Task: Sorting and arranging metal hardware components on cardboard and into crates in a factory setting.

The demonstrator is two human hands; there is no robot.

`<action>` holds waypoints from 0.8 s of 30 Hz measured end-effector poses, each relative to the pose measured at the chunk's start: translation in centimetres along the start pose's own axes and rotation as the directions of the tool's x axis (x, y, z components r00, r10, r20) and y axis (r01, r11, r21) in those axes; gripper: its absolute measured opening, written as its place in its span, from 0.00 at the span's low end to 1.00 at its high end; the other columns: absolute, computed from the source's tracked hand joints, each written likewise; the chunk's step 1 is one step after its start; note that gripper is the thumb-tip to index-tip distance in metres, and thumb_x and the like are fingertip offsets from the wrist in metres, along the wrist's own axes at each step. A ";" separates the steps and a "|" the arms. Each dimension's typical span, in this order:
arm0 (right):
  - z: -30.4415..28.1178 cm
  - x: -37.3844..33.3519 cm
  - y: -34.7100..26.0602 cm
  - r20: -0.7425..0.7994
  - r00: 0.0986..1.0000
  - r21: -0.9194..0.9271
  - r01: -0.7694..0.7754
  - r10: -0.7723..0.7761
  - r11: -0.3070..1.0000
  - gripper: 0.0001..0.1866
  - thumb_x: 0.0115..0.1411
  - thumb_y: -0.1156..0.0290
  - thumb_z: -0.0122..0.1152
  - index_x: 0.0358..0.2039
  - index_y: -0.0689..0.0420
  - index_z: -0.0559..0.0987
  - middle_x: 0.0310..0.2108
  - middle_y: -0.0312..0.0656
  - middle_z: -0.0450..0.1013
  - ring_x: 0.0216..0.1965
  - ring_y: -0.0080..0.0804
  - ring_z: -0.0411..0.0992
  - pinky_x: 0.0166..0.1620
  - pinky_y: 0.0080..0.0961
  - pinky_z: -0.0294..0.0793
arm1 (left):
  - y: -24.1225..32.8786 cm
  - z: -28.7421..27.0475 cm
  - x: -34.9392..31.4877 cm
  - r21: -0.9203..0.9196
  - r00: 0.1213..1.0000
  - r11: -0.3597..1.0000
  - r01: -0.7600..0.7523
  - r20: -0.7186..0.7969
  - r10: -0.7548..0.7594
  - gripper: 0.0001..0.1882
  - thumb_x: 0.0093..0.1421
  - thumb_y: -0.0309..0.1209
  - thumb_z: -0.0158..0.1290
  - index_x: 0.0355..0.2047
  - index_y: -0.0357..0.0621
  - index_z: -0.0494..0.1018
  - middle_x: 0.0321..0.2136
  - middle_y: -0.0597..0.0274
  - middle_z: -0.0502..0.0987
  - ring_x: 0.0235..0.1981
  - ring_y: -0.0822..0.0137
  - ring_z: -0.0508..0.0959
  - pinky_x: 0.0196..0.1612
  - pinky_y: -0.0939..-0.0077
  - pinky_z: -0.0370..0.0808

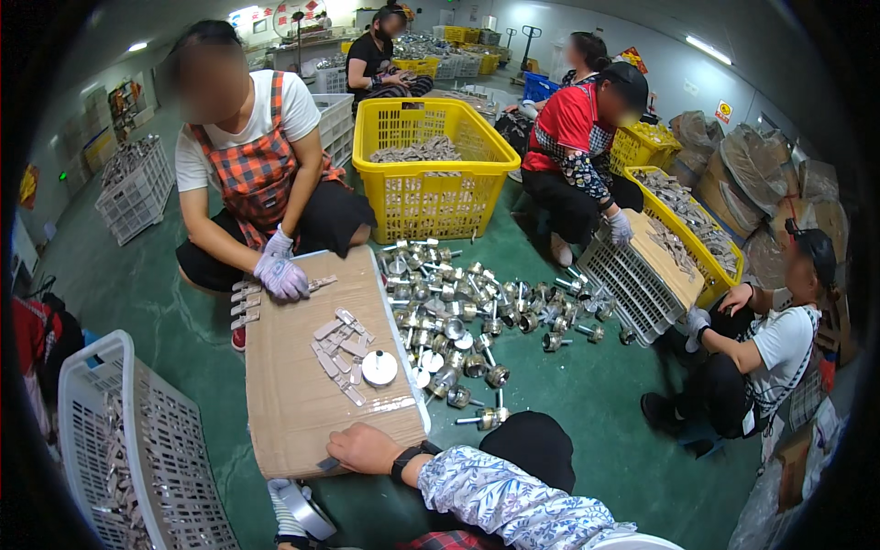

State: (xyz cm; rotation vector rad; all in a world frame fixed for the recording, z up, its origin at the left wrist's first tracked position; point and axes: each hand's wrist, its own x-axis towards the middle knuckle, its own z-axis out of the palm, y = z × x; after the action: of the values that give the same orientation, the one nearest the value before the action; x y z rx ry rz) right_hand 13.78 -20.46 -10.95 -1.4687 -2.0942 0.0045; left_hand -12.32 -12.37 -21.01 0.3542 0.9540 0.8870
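Observation:
At the near edge of a cardboard-covered board [293, 403], my right hand [367, 449] is bare and its fingers are closed over a small dark grey strip [327, 465]. Below that edge, my left hand [286, 509], in a striped glove, holds a silver ring-shaped roll [307, 511]; its fingers are partly hidden. Flat beige-grey pieces [341, 353] lie loose on the board beside a white disc with a small knob [379, 368]. Across the board, a person's gloved hand [282, 275] touches similar pieces, with more lined up along the left edge.
Metal cup-shaped parts with stems [458, 321] are heaped on the green floor right of the board. A white crate [137, 440] stands at left, a yellow crate [435, 197] beyond the board. Two people crouch at right around a tilted cardboard-covered crate [642, 275].

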 end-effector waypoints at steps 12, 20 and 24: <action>0.0 0.1 -0.2 0.001 1.000 0.018 0.000 0.000 1.000 0.13 0.45 0.66 0.63 0.28 0.55 0.69 0.27 0.40 0.66 0.27 0.38 0.71 0.31 0.33 0.71 | -0.6 -3.1 2.1 -0.038 0.999 0.999 0.006 0.039 -0.005 0.03 0.48 0.32 0.47 0.24 0.50 0.67 0.23 0.62 0.69 0.18 0.61 0.67 0.13 0.67 0.65; 0.1 0.1 0.2 -0.018 1.000 0.011 -0.001 0.002 1.000 0.13 0.45 0.66 0.62 0.28 0.55 0.69 0.27 0.40 0.66 0.26 0.37 0.71 0.30 0.33 0.71 | -0.6 -2.6 2.3 -0.020 0.999 0.999 0.038 0.004 -0.038 0.03 0.49 0.33 0.46 0.23 0.50 0.67 0.23 0.60 0.70 0.16 0.60 0.66 0.13 0.67 0.65; 0.2 -0.1 0.1 -0.018 1.000 0.005 0.000 0.000 1.000 0.13 0.45 0.66 0.62 0.28 0.55 0.69 0.27 0.40 0.67 0.26 0.38 0.71 0.30 0.33 0.71 | -0.3 -1.3 1.3 -0.006 0.998 0.998 0.063 0.000 -0.063 0.04 0.49 0.34 0.46 0.24 0.49 0.66 0.22 0.60 0.70 0.14 0.60 0.66 0.13 0.67 0.66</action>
State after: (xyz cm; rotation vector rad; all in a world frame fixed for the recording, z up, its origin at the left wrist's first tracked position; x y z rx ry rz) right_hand 13.77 -20.42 -11.16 -1.4602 -2.0783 -0.0035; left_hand -12.91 -11.73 -22.66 0.3173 0.9575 0.8318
